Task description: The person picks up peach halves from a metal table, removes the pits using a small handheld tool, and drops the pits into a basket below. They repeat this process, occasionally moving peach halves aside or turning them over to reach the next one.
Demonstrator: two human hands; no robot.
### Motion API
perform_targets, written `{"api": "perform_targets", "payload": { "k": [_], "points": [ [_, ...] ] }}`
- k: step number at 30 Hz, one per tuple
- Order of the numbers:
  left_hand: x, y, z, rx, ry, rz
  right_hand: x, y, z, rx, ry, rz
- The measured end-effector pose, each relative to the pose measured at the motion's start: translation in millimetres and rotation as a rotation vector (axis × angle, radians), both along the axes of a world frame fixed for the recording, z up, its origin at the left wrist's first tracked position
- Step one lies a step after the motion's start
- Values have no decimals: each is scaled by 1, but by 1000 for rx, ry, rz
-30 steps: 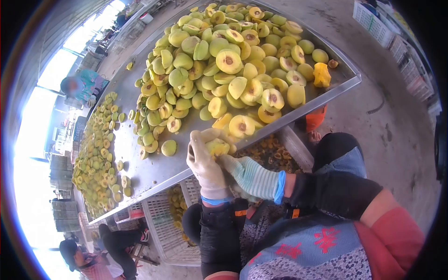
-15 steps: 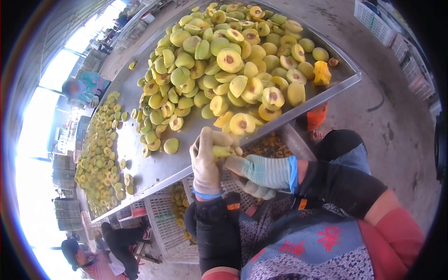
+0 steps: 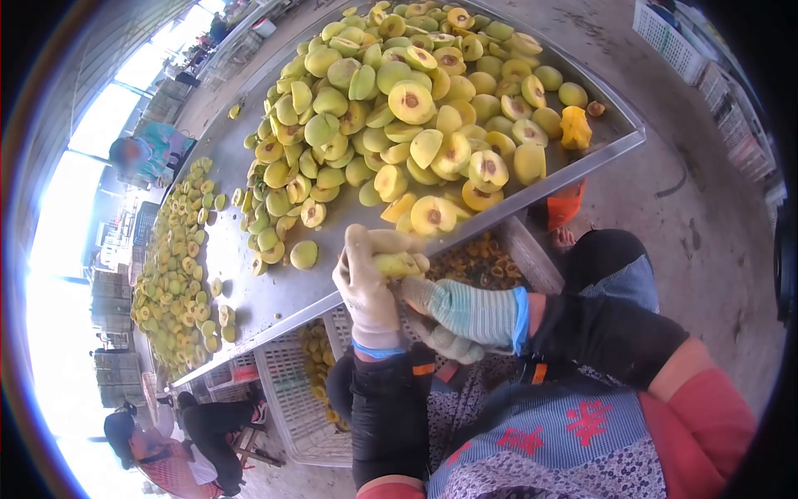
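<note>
My left hand (image 3: 370,287), in a pale glove, is closed around a yellow-green fruit piece (image 3: 399,265) at the near edge of the metal table (image 3: 291,287). Just to its right, my right hand (image 3: 457,316), in a striped glove with a blue cuff, has its thumb and fingers drawn together close against the fruit; what they grip is hidden. Beyond both hands lies a large heap of halved fruit (image 3: 366,141), many showing brown pits or hollows. One half (image 3: 304,254) rests apart, left of the heap.
A second fruit pile (image 3: 174,283) covers the table's left end. Below the edge are a bin of brown pits (image 3: 474,264) and a white crate (image 3: 287,399) holding fruit. One person (image 3: 158,453) sits lower left; another (image 3: 145,154) is beyond the table. An orange-yellow object (image 3: 574,129) lies in the corner.
The fruit in my left hand is tilted slightly differently, and my right hand has shifted a little lower. The seated person at lower left has raised an arm toward the head.
</note>
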State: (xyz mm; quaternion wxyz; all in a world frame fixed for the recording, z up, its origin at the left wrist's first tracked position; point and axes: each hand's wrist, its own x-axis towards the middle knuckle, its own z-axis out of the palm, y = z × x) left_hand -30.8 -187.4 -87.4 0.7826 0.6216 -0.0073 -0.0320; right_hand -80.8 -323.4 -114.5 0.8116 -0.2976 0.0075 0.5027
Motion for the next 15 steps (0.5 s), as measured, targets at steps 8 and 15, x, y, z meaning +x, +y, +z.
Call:
{"api": "perform_targets", "payload": {
  "k": [8, 15],
  "points": [
    [8, 0, -2, 203, 41, -138, -2, -4, 14, -363, -96, -46],
    [1, -2, -2, -206, 46, -79, -6, 2, 7, -42, -79, -60]
  ]
}}
